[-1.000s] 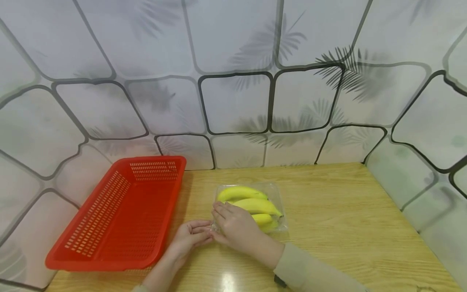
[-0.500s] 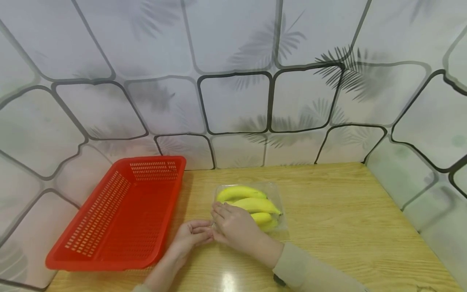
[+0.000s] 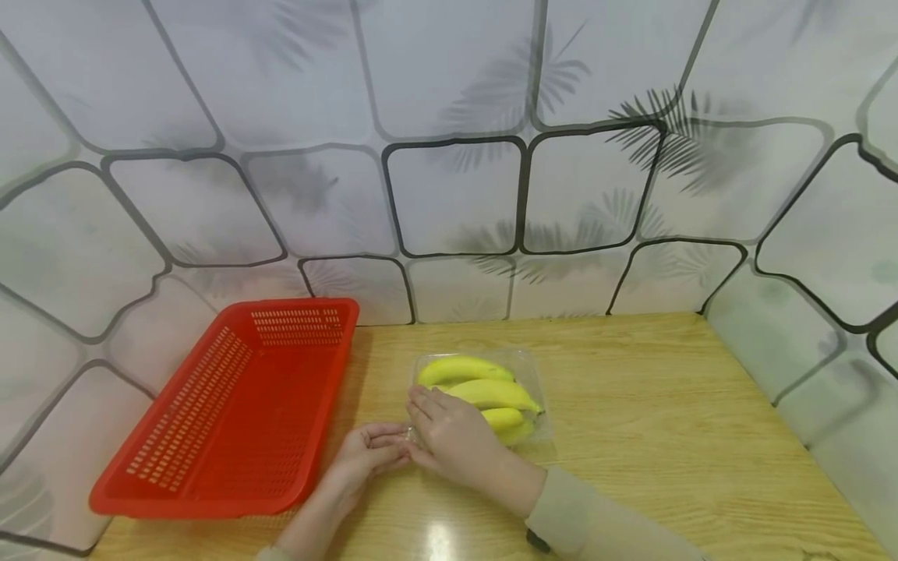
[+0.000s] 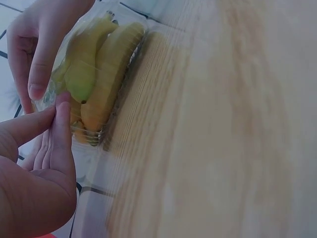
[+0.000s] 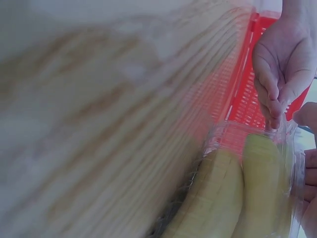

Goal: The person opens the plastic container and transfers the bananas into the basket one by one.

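Pale walls (image 3: 456,202) behind and to the sides, patterned with rounded dark outlines and grey leaf prints (image 3: 655,128). Below, a wood-grain tabletop (image 3: 631,405), with a bright spot of glare between the arms. To the left, reaching back close to the rear wall, a red basket (image 3: 210,510), just beside the left forearm (image 3: 312,514). At lower right, a beige sleeve (image 3: 610,514), with a small dark object (image 3: 538,540) under the cuff. In the way from the head view: the right-hand grip (image 3: 449,436), laid over the left part of a clear plastic container (image 3: 533,375) and hiding some of the contents.

Container resting on the tabletop, right of the basket and apart from it, with the near left corner at the left-hand grip (image 3: 366,460). Left-hand grip narrow, thumb and finger pinching the plastic edge at that corner. Right-hand grip with fingers straight and together, lying flat across the top, thumb lowered toward the left fingertips.

Inside the container, yellow bananas (image 3: 494,396) lying side by side, three visible from above, seen through the clear plastic. In the basket, a solid-looking red floor and slotted walls in view.
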`<state>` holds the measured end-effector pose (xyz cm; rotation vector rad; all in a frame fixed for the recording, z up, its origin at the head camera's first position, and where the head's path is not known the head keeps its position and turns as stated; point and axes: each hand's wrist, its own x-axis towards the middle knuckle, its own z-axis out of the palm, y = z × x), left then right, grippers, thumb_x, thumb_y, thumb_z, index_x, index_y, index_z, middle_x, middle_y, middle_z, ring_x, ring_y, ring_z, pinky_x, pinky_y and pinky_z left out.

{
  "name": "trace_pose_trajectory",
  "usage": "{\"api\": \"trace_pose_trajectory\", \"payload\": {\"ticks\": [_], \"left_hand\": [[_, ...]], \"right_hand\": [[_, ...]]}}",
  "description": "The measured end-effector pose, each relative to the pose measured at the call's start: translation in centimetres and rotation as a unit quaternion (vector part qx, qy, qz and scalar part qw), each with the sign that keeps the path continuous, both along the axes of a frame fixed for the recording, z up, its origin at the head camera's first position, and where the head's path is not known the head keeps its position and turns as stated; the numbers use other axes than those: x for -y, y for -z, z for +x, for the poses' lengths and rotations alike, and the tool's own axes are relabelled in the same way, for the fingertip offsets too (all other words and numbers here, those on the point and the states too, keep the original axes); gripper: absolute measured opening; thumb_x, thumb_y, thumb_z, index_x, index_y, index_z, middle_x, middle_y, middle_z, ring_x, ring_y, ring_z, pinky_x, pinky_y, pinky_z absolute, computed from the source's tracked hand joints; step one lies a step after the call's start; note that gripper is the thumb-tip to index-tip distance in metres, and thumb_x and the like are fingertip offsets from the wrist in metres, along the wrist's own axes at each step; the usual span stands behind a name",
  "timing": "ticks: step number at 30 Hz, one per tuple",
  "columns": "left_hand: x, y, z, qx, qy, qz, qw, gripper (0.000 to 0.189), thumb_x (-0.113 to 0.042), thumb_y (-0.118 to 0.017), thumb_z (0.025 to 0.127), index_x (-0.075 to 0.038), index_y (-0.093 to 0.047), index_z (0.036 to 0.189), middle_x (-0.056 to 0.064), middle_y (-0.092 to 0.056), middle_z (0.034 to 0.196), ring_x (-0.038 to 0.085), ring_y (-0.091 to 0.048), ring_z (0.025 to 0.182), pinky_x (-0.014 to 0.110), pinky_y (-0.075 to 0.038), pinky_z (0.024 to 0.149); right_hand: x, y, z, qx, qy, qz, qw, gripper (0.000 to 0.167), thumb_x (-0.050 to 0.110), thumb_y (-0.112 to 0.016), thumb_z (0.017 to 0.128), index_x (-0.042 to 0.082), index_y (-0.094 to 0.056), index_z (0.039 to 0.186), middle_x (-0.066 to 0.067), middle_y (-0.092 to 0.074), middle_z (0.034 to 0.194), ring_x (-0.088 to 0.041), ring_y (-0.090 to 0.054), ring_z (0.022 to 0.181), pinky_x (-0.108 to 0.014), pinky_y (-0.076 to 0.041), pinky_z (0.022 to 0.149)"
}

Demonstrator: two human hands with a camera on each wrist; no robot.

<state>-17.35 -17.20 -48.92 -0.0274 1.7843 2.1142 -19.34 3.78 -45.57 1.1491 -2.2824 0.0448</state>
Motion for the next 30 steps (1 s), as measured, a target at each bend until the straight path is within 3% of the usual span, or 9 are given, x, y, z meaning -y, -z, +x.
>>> {"api": "trace_pose_trajectory", "payload": {"ticks": [9,20,30], "left_hand": [[0.0,-0.1,-0.2,0.001,0.0,0.009,1.0,0.043,0.007,-0.063,0.099,0.02,-0.053,0.139,-0.004,-0.081,0.094,0.007,-0.078,0.09,0.023,-0.065,0.088],[-0.2,0.0,0.2,0.008,-0.017,0.011,0.9998,0.045,0.007,-0.063,0.098,0.019,-0.052,0.14,-0.004,-0.079,0.095,0.007,-0.077,0.091,0.024,-0.065,0.089],[-0.3,-0.2,0.8,0.014,-0.02,0.006,0.9997,0.053,-0.005,-0.065,0.1,0.017,-0.048,0.145,-0.003,-0.08,0.1,0.008,-0.077,0.094,0.026,-0.064,0.092]], "right_hand": [[0.1,-0.1,0.0,-0.012,0.008,0.001,0.9999,0.057,0.052,-0.076,0.095,0.005,-0.075,0.127,-0.012,-0.074,0.135,-0.024,-0.07,0.129,-0.034,-0.056,0.112],[-0.6,-0.2,0.1,0.038,-0.001,-0.002,0.9993,0.06,0.051,-0.071,0.099,0.004,-0.068,0.137,-0.012,-0.067,0.146,-0.023,-0.063,0.139,-0.035,-0.05,0.118],[-1.4,-0.4,0.0,0.001,-0.022,-0.041,0.9989,0.062,0.051,-0.077,0.094,0.003,-0.069,0.133,-0.011,-0.07,0.141,-0.024,-0.066,0.134,-0.034,-0.054,0.115]]}}
